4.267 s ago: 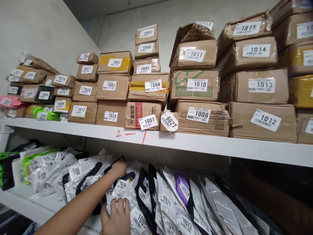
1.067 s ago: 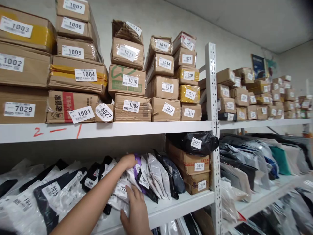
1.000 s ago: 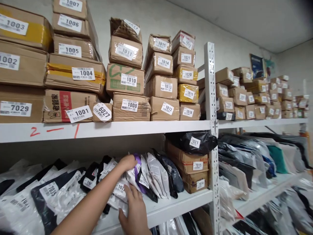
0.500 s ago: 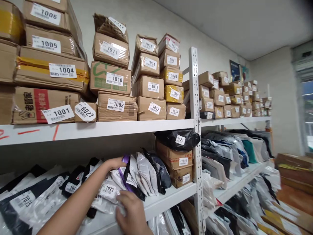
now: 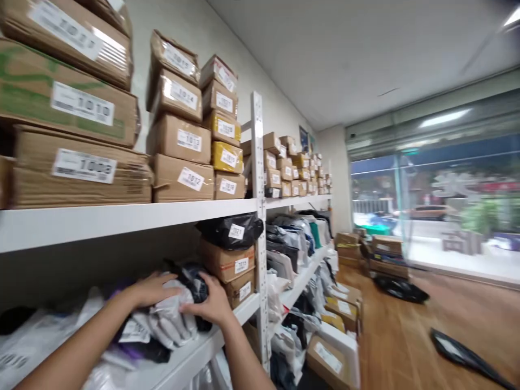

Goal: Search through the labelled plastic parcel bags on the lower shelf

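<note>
My left hand (image 5: 152, 291) lies over the white plastic parcels (image 5: 173, 319) on the middle shelf, its fingers stretched out to the right. From the right, my right hand (image 5: 213, 303) reaches in with thumb and fingers spread. Its thumb touches the white parcels, and its fingers are by a dark plastic parcel (image 5: 197, 284). Left of these stands a labelled black and purple parcel (image 5: 136, 333), blurred and partly under my left forearm.
Two cardboard boxes (image 5: 227, 262) topped by a black bag (image 5: 231, 230) stand right of my hands, beside the white shelf post (image 5: 260, 244). Numbered boxes (image 5: 182, 143) line the upper shelf. A black parcel (image 5: 467, 355) lies on the wooden floor (image 5: 398, 336).
My view has swung right, bringing the window and floor into sight. My left hand has moved from the purple parcel onto the white ones. My right hand has risen to the parcels' right side.
</note>
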A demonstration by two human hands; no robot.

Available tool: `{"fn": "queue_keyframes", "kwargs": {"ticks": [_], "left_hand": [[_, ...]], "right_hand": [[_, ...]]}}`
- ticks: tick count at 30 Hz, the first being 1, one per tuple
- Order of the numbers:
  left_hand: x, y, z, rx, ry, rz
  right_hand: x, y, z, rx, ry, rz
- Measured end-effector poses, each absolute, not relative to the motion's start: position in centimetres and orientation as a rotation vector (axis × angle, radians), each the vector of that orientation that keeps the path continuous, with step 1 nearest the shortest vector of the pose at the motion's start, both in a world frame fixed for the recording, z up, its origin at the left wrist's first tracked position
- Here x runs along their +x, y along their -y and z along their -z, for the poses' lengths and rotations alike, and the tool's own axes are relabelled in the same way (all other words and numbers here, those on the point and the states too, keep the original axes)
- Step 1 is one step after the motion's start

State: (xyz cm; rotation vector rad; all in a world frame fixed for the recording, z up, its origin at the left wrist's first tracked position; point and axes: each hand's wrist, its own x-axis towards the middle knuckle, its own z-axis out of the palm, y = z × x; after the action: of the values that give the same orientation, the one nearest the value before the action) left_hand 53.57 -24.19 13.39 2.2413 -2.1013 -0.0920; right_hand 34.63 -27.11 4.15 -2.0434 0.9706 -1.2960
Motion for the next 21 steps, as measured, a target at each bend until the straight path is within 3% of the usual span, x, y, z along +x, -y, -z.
{"fn": "queue_keyframes", "kwargs": {"ticks": [5,21], "left_hand": [[56.0,25.4,-10.8,2.236,2.010,-0.049],[53.4,20.2,-13.1,2.278,1.981,0.020]], "right_hand": [[35.0,27.3,-3.8,-2.019,-0.961,1.397],[34.7,31.3,-2.9,-2.106,-0.689,1.083]]}}
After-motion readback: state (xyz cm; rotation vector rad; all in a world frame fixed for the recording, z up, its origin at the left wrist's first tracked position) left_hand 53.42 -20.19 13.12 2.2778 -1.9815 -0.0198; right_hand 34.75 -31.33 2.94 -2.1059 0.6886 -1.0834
